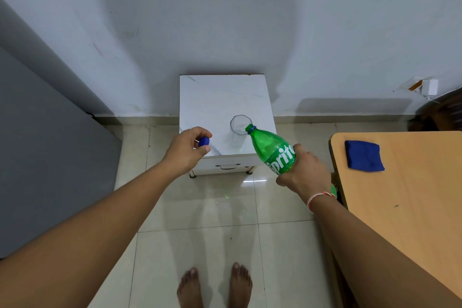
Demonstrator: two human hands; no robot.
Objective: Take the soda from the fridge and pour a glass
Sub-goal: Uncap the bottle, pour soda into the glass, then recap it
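The soda bottle (272,151) is out and open; the right hand (303,174) wraps it, tipped at the glass (239,130); the left hand (187,149) pinches the cap (204,141); pouring is left.

Even indoor light, soft shadow on wall (200,20) — wide-angle bending at edges

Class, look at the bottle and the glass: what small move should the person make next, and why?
Probably tip the bottle a little further. The right hand holds it tilted, its open mouth at the rim of the glass on the small table, the left hand holds the blue cap, and the glass looks empty.
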